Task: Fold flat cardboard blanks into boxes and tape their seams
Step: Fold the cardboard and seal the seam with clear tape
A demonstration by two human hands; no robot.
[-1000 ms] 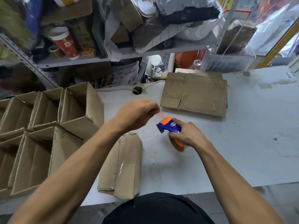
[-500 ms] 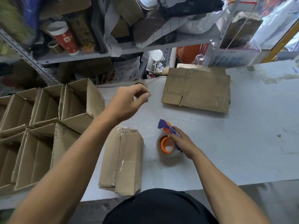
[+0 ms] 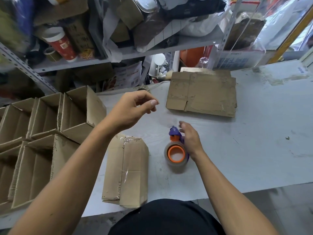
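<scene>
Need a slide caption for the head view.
Right hand beside the tape dispenser on the table; left hand raised above a taped box.

My left hand [image 3: 133, 109] hung in the middle of the frame, fingers loosely curled and holding nothing. My right hand [image 3: 190, 138], lower right of it, was relaxed, fingers spread.

Taped cardboard box [image 3: 126, 170] lying on the desk [image 3: 254, 150]; tape dispenser [image 3: 176, 150] beside it, right hand [image 3: 190, 138] at its side; left hand [image 3: 133, 109] raised, fingers loosely curled; flat blanks [image 3: 203, 94] behind.
</scene>
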